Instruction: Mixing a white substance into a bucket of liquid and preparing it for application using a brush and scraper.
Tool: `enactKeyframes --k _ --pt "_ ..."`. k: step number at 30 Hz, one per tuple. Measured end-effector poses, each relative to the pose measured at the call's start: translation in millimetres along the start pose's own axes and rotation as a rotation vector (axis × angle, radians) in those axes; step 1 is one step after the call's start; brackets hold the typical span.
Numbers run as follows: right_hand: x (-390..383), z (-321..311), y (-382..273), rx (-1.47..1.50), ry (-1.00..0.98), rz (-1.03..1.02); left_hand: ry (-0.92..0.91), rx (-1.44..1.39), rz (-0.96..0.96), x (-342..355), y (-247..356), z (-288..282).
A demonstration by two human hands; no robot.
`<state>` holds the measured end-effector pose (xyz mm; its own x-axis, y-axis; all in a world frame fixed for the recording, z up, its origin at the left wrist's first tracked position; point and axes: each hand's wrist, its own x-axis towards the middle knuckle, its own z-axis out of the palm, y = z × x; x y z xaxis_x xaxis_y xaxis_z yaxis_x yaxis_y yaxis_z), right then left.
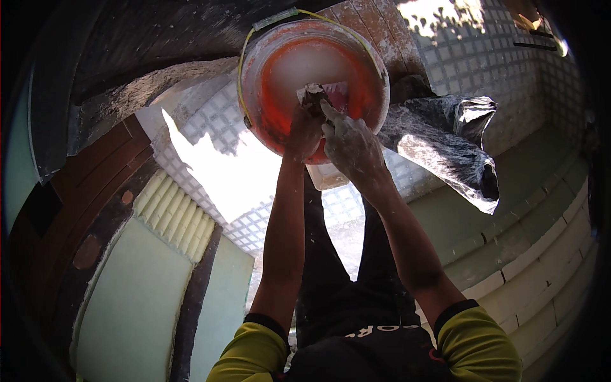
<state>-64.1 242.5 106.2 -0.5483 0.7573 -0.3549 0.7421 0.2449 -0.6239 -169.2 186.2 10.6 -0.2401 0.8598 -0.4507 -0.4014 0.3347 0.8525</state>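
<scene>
A large orange bucket [380, 105] with a whitish-coated rim and a wire handle stands in front of me. Cloudy, pale liquid [312, 63] fills its inside. Over its near side my left hand [304, 132] is closed round a dark, crusted scraper-like tool [313, 97]; its exact kind is hard to make out. A flat pinkish piece [337, 95] shows beside the tool. My right hand [352, 143], coated in white residue, presses against the tool with the index finger reaching along it and the other fingers curled. Part of the grip is hidden.
Right of the bucket lies a crumpled black plastic bag [439, 137]. A pale container [328, 177] peeks out below my hands. Behind the bucket is a brown wooden board [375, 28]. Sunlit patterned tiles [223, 121] cover the floor; a stepped ledge [534, 286] runs at right.
</scene>
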Motion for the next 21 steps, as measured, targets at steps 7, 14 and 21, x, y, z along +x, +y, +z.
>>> enactKeyframes --k 7,14,21 --pt "0 -31 -12 -0.032 -0.092 0.082 0.119 -0.249 -0.164 -1 10 6" --pt "-6 -33 7 0.046 -0.012 0.042 0.421 -0.009 0.073 7 2 11" --pt "-16 -16 11 -0.152 -0.023 -0.053 0.336 0.051 -0.053 5 -5 10"
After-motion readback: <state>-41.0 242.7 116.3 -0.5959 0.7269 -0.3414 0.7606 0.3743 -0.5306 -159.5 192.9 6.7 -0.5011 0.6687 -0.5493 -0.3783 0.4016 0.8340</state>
